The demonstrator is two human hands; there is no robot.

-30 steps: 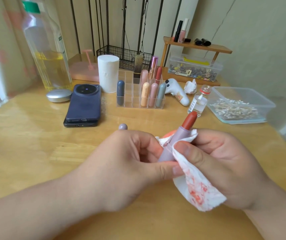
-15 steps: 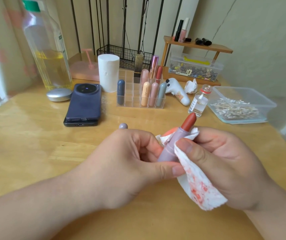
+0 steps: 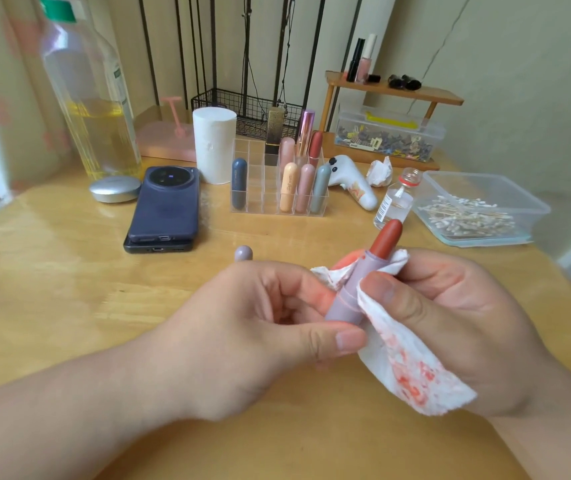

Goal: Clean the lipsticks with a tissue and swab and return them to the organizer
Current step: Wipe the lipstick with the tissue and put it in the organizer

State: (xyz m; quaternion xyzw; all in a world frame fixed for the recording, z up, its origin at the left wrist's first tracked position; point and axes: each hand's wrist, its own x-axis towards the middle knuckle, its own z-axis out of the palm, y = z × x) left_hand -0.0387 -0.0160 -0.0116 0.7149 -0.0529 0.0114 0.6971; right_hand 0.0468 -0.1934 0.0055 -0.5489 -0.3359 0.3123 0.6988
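Wipe step: lilac plastic lipstick tube held mid-air, near centre, above the pale wooden table.
Left hand grips the tube base; right hand pinches the red-stained white tissue round its collar. Best bet: turn the tube, use a clean patch, stay off the brick-red bullet. On the table: clear acrylic organizer far centre, slots free; small lilac cap just beyond the left hand.
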